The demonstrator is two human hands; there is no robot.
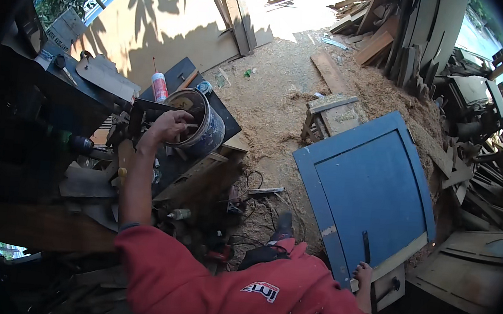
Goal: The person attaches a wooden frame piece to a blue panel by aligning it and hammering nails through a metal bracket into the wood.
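Observation:
My left hand (173,126) is at the mouth of a paint-stained bucket (208,135) on a dark bench top (220,109), fingers curled round a small pale item I cannot make out. Next to the bucket stand a red-and-white tube (159,87), a small blue tin (204,87) and a wooden-handled tool (189,78). My right hand (363,276) grips the lower edge of a blue framed door panel (363,196) at my right, beside a dark strip (364,244) on its face.
A low wooden stool (332,104) stands beyond the panel among sawdust. Stacked boards (417,46) line the right. A drill (79,142) and timber crowd the left. Cables (254,199) lie near my foot. A large pale sheet (162,17) leans behind the bench.

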